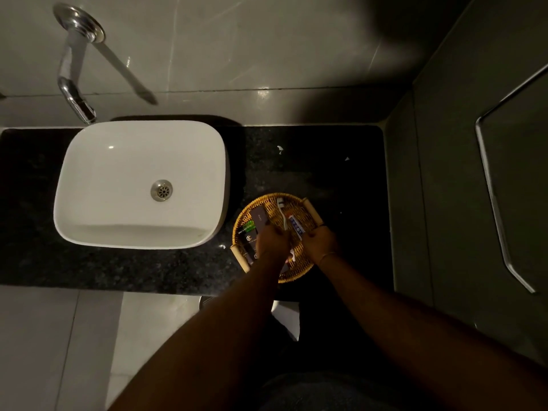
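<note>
A round wicker tray (268, 204) with two wooden handles sits on the black granite counter (118, 268), right of the basin. It holds a white toothbrush (282, 213), a white, blue and red toothpaste tube (296, 225), a grey-brown box (259, 218), a small green bottle (248, 225) and dark sachets (250, 241). My left hand (271, 241) is over the tray's middle, fingers curled round the toothbrush's handle. My right hand (318, 240) lies at the tray's right rim, beside the tube's lower end and just under the right handle (311, 210). Its grasp is hidden in the dim light.
A white rectangular basin (98, 173) stands on the counter's left half, with a chrome wall tap (71, 75) above it. Small white scraps (279, 148) lie on the granite behind the tray. A dark wall with a chrome-edged panel (492, 185) bounds the right side. Pale floor tiles (59, 351) lie below.
</note>
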Demonstrator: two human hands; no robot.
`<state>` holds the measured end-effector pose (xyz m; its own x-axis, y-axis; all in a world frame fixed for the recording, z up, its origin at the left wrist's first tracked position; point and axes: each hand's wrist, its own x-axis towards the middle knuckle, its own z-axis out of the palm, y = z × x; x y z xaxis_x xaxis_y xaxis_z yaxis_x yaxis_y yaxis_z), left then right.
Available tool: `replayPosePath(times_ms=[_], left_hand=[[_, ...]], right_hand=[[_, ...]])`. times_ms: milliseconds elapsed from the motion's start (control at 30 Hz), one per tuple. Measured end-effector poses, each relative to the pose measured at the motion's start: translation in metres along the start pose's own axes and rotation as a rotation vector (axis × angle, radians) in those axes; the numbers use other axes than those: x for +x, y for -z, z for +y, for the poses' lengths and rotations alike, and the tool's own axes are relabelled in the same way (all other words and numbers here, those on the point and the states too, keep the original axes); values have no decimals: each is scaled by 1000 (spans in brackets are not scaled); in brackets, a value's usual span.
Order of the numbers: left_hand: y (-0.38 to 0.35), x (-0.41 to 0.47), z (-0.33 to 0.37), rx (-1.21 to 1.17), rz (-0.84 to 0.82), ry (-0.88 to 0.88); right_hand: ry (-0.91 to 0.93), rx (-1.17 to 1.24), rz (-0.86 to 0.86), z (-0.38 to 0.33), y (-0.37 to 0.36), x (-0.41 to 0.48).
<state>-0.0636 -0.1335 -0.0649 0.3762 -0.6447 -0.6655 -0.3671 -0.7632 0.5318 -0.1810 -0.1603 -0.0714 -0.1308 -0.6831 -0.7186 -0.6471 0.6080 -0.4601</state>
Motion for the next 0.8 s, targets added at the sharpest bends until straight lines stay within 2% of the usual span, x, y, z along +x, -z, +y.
replayPosePath(times_ms=[367,667,800], left_hand=[[4,-5,7,57,9,-21],[8,-14,10,28,20,-56],[14,-22,7,174,67,-237]], right_hand=[[-11,6,7,-7,4,-4],[-38,-108,13,-12,8,-10],[17,-208,67,-11,5,-18]])
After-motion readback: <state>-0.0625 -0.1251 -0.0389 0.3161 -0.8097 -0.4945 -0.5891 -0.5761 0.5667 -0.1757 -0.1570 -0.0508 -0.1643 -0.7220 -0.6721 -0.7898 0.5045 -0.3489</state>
